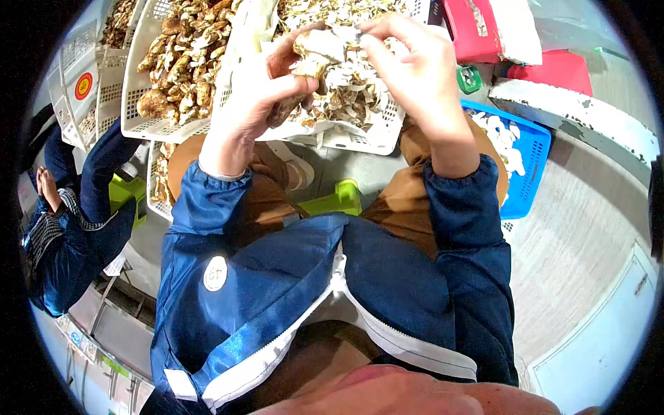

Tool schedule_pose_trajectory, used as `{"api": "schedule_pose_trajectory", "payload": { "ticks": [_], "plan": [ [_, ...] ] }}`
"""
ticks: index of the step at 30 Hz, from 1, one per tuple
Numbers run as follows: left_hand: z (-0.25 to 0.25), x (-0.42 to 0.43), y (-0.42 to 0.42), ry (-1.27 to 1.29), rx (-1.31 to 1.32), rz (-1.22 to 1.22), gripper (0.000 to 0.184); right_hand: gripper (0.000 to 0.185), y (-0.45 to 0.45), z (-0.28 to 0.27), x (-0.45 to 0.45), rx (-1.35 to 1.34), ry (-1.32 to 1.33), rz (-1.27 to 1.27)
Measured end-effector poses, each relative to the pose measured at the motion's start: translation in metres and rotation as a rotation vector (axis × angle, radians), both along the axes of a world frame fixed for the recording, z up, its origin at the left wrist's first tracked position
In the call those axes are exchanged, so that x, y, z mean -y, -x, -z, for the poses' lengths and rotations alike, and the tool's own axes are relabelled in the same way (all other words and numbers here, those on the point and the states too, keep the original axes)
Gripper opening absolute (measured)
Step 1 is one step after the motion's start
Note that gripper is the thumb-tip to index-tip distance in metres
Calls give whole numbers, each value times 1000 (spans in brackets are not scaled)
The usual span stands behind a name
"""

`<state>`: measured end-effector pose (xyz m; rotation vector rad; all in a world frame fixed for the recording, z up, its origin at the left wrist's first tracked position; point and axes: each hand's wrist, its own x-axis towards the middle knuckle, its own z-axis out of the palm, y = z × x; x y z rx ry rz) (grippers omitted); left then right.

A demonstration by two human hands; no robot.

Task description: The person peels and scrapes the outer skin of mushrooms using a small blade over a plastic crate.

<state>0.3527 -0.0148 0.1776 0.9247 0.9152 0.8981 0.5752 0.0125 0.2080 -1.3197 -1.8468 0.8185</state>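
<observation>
The left hand (259, 90) cradles a mushroom (318, 47) above sliced mushroom pieces (353, 86), probably light, firm yet brittle, best held gently round its thick body, while the right hand (418, 62) pinches narrowly beside it, contents unclear.

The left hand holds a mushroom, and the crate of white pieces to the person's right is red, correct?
Not red: the head view shows the crate of white pieces to the person's right is blue. The left hand does hold a mushroom.

Co-worker in dark blue clothes (72, 252), left side.
Chipped white ledge (584, 121) right, near pale blue door panel (598, 328).
</observation>
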Motion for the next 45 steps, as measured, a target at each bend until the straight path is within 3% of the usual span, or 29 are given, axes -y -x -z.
{"api": "schedule_pose_trajectory", "payload": {
  "ticks": [3,5,8,10,13,15,18,19,22,24,39,42,45],
  "plan": [
    [2,-4,10,-21,-33,94,87,12,-15,4,-12,135,-164,108],
    [1,-1,4,24,154,25,83,11,-16,8,-15,143,-239,68],
    [10,0,7,254,309,-97,70,9,-7,3,-8,129,-296,-70],
    [19,1,7,309,401,-157,47,7,3,2,-5,81,-350,-137],
    [19,1,1,378,480,-244,29,8,12,-6,4,59,-188,-132],
    [14,3,-3,415,504,-269,28,8,14,-14,3,106,-170,-151],
    [7,5,-9,359,500,-278,25,9,15,0,-4,5,-376,-201],
    [9,6,-9,349,482,-287,23,12,15,1,2,112,-324,-154],
    [14,6,-10,336,459,-304,20,6,20,18,3,-73,-277,-105],
    [13,7,-14,316,470,-319,18,6,22,17,8,-3,-258,-68],
    [3,10,-19,197,383,-292,36,9,19,13,11,-88,-142,-13],
    [17,9,-14,194,345,-248,49,10,20,7,12,-108,-84,-51],
    [19,9,-13,208,361,-243,48,10,23,22,8,-69,-296,-62]
  ]
}}
